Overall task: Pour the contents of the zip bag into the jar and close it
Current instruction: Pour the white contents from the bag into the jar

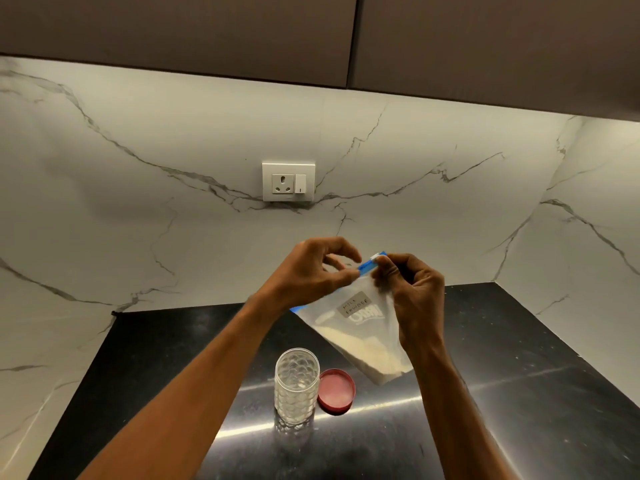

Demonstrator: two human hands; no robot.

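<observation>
Above the black stone counter (519, 393), the clear plastic zip bag (356, 327) of pale powder is held up, its blue seal strip (371, 263) pinched by the left hand (311, 271) and the right hand (412, 289), probably to pull it open. The empty clear ribbed jar (296, 386) stands below with mouth uncovered, the red round lid (336, 390) laid just beside, ready for pouring.

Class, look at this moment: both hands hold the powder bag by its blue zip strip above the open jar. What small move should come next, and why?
Probably pull the blue zip strip apart. The left hand and right hand pinch it at the top of the clear plastic zip bag of pale powder, while the clear textured plastic jar stands open, its red round lid beside it.
</observation>
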